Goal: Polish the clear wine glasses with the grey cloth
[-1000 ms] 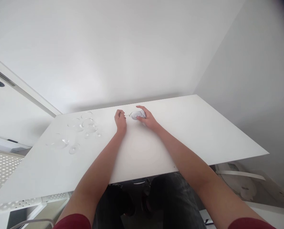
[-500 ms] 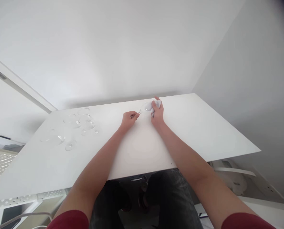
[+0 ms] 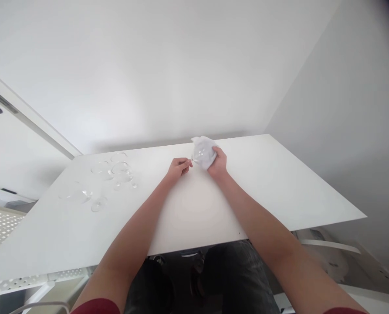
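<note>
A clear stemmed wine glass (image 3: 201, 153) is held sideways above the far middle of the white table (image 3: 194, 209). My left hand (image 3: 180, 167) pinches it at the stem end, fingers closed; its foot is hidden by that hand. At the bowl, my right hand (image 3: 219, 162) is closed on a pale whitish cloth (image 3: 210, 143), with the thumb on top. The cloth spreads behind and around the bowl. How far it reaches inside the glass I cannot tell.
Several clear stemmed glasses (image 3: 121, 172) are grouped on the table's left part, hard to see against the white. A wall (image 3: 181, 78) runs along the far edge. White perforated panels (image 3: 3, 226) show at lower left, below the tabletop.
My right hand has turned, and the cloth, bunched in the fingers before, now spreads over the bowl. The bowl faces me more. My left hand keeps its pinch at the stem end.
</note>
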Demonstrator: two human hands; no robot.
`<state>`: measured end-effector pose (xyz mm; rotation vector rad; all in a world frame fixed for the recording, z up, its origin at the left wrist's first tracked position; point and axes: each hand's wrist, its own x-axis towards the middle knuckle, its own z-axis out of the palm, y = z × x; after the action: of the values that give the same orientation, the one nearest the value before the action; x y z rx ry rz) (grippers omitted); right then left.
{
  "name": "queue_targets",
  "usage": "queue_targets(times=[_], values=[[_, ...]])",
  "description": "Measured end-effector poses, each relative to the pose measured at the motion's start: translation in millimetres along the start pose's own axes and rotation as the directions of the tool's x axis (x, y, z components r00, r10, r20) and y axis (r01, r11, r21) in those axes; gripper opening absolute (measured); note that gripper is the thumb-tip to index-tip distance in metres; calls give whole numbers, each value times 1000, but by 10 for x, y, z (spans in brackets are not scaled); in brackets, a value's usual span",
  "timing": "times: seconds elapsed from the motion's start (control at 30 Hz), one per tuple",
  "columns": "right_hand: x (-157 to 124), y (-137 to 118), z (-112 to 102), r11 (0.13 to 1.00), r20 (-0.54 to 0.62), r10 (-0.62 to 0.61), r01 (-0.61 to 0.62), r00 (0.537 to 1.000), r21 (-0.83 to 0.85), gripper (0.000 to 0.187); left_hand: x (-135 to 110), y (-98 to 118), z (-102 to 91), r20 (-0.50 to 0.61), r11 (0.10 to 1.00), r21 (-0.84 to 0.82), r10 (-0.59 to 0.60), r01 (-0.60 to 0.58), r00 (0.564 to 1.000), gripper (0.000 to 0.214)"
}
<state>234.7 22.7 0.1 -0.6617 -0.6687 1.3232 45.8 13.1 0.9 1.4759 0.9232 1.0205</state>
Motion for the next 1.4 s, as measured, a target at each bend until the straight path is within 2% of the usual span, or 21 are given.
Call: queue_targets(times=[0.1, 0.23, 0.33, 0.37, 0.43, 0.5, 0.57, 0.63, 0.7, 0.73, 0.8, 0.87, 0.9, 0.93, 1.0, 1.07, 1.13, 1.2, 1.27, 1.3, 1.4], values=[[7, 8, -17, 997, -2, 73, -73, 997, -17, 33, 5, -2, -12, 75, 1000, -8, -25, 26, 997, 40], [-10, 24, 24, 999, 14, 37, -37, 999, -5, 40, 7, -32, -8, -14, 999, -35, 11, -11, 1000, 39], [-49, 34, 88, 996, 66, 69, -65, 995, -62, 45, 13, -60, -3, -112, 996, 56, 74, -68, 991, 38], [-71, 32, 112, 995, 64, 40, -34, 997, -89, 47, 16, -68, -2, -154, 991, 107, 99, -83, 983, 39], [-130, 17, 158, 976, 60, -105, 114, 993, -183, 48, 24, -79, 4, -226, 970, 221, 148, -98, 963, 39], [-196, -9, 196, 887, 140, -263, 296, 955, -355, 42, 29, -87, 14, -245, 934, 335, 210, -120, 947, 37], [-245, -32, 220, 745, 289, -330, 436, 899, -506, 32, 24, -94, 26, -217, 886, 435, 275, -159, 937, 36], [-258, -42, 217, 626, 382, -341, 511, 859, -589, 20, 6, -102, 37, -165, 822, 528, 346, -214, 923, 35], [-230, -40, 176, 579, 354, -365, 508, 861, -638, 8, -22, -111, 47, -87, 742, 608, 416, -283, 905, 32], [-204, -38, 142, 595, 289, -380, 472, 879, -651, 6, -38, -114, 54, -40, 703, 634, 446, -322, 894, 29], [-140, -34, 64, 710, 70, -372, 333, 926, -621, 18, -63, -118, 68, 33, 658, 645, 483, -388, 875, 25], [-85, -25, 5, 870, -120, -251, 170, 960, -462, 31, -74, -111, 81, 42, 677, 608, 494, -415, 868, 24], [-69, -15, -6, 930, -144, -160, 100, 976, -354, 36, -74, -103, 85, 21, 703, 577, 495, -415, 868, 23], [-63, 0, -4, 967, -121, -71, 39, 990, -252, 39, -70, -93, 87, -13, 735, 544, 490, -406, 871, 23], [-77, 44, 35, 992, -4, 60, -60, 998, -115, 44, -57, -68, 83, -92, 796, 485, 459, -363, 883, 24], [-113, 95, 96, 992, 64, 117, -113, 991, -59, 49, -42, -47, 74, -176, 847, 441, 406, -297, 897, 26], [-150, 132, 145, 994, 67, 100, -97, 993, -57, 55, -30, -41, 65, -249, 887, 403, 345, -227, 905, 29], [-179, 140, 165, 993, 49, -6, 12, 999, -115, 61, -21, -50, 60, -290, 909, 377, 296, -176, 910, 32], [-198, 122, 161, 941, 96, -165, 186, 982, -282, 62, -14, -70, 58, -304, 917, 376, 259, -134, 917, 35], [-205, 107, 156, 874, 159, -240, 284, 958, -394, 61, -12, -80, 58, -306, 916, 384, 245, -116, 920, 36], [-209, 71, 149, 530, 407, -343, 532, 847, -661, 56, -12, -102, 63, -297, 879, 467, 255, -93, 920, 34]])
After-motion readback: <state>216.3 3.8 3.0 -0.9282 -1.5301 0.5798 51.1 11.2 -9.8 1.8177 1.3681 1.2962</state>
